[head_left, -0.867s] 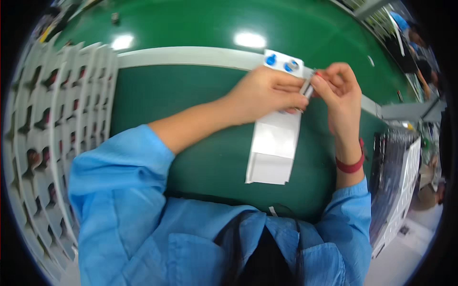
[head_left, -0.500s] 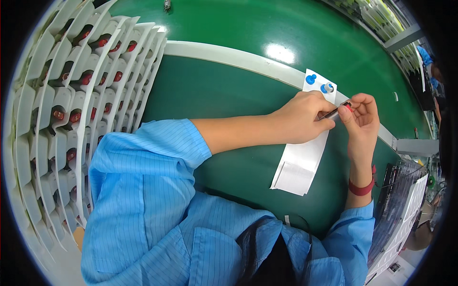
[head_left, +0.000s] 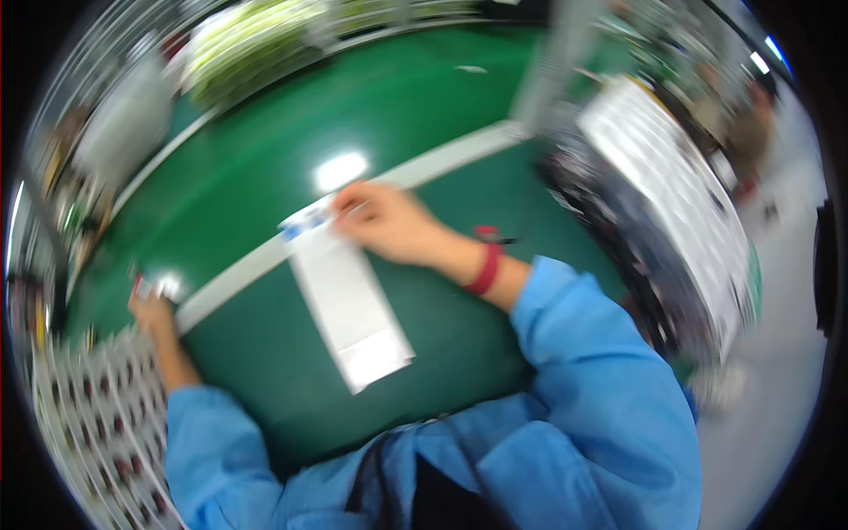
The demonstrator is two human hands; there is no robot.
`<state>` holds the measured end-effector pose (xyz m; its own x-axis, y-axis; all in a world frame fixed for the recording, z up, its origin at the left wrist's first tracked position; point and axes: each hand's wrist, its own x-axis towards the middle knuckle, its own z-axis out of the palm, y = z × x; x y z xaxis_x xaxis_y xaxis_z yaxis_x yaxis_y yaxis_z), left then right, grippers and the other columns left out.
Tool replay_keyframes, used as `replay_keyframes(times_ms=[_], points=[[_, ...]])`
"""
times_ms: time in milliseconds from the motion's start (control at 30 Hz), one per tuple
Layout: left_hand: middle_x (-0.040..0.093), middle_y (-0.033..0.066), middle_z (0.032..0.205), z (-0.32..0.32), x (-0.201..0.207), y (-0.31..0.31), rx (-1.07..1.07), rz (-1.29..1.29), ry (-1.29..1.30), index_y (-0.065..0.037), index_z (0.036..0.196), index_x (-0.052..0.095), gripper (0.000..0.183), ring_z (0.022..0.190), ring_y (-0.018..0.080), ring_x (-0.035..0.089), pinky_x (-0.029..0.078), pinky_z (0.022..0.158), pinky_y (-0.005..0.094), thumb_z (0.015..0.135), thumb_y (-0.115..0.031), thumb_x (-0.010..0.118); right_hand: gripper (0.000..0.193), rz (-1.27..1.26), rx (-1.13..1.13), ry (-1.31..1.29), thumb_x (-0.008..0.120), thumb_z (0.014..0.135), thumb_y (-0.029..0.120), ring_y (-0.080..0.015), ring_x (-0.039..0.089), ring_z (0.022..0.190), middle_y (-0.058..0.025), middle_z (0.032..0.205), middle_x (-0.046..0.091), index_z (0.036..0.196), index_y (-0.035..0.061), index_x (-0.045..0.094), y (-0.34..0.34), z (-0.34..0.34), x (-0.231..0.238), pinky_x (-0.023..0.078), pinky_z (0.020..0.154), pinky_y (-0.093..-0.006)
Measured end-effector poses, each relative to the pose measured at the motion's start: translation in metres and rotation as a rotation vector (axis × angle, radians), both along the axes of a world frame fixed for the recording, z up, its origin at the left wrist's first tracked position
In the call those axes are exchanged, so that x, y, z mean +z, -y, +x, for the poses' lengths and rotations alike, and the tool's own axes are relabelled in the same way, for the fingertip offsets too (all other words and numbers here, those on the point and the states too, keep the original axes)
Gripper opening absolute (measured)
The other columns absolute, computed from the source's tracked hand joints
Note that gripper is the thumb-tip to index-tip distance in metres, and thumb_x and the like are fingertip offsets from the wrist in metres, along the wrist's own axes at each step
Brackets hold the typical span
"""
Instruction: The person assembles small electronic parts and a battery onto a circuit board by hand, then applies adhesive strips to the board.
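Note:
Motion smears the view. My left hand (head_left: 152, 309) reaches to the far left, above the pale slotted trays, its fingers closed at a small part with a red end (head_left: 137, 284), blurred. My right hand (head_left: 389, 225) is over the top of a long white paper strip (head_left: 349, 300), thumb and fingers pinched together; what they hold, if anything, is too blurred to name. Just left of those fingers, small blue pieces (head_left: 291, 231) lie on the strip's top end. A red band (head_left: 486, 269) circles my right wrist.
Pale trays (head_left: 97, 424) with red and dark parts stand at lower left. A pale rail (head_left: 238, 274) crosses the green bench (head_left: 459, 327). Stacked white trays (head_left: 662, 194) stand at right beside dark wrapping. A grey post (head_left: 552, 71) rises behind; yellow-green items (head_left: 256, 53) line the back.
The view has swung right. My hands have parted: the left moved out toward the slotted trays, apparently with the red-ended part, while the right came to the strip's top.

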<state>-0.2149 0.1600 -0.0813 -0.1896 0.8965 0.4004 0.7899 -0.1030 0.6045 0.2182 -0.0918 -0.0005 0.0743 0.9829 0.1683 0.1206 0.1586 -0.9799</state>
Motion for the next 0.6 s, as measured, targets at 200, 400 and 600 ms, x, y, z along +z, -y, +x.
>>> replay_keyframes(times_ms=[200,400,600], points=[[0.061,0.0200,0.099,-0.077,-0.024,-0.058,0.483,0.004,-0.389,-0.004,0.107,0.057,0.046,0.091,0.0366,0.059,0.044,0.082,0.0429,0.079,-0.039,0.049,0.010,0.311,-0.124,0.534,0.063,0.077,0.010,-0.0160,0.060,0.067,-0.0070,0.077,0.061,0.085,0.0036,0.060,0.165,0.045,0.080,0.047,0.060,-0.0260],[0.063,0.0145,0.098,-0.079,-0.009,-0.064,0.350,0.017,-0.409,-0.012,0.100,0.064,0.037,0.094,0.0356,0.056,0.042,0.085,0.0424,0.081,-0.039,0.050,0.017,-0.087,-1.052,0.938,0.061,0.079,0.012,-0.0121,0.057,0.072,-0.0059,0.081,0.062,0.092,0.0013,0.059,0.375,0.162,0.139,0.046,0.068,-0.0243],[0.063,0.0126,0.095,-0.038,0.003,-0.024,0.268,0.237,-0.468,-0.011,0.098,0.064,0.040,0.092,0.0324,0.055,0.042,0.083,0.0416,0.081,-0.045,0.052,0.029,-0.395,-0.924,0.788,0.065,0.076,0.020,-0.0126,0.056,0.075,-0.0042,0.082,0.061,0.096,0.0001,0.059,0.478,0.188,0.110,0.045,0.071,-0.0244]])
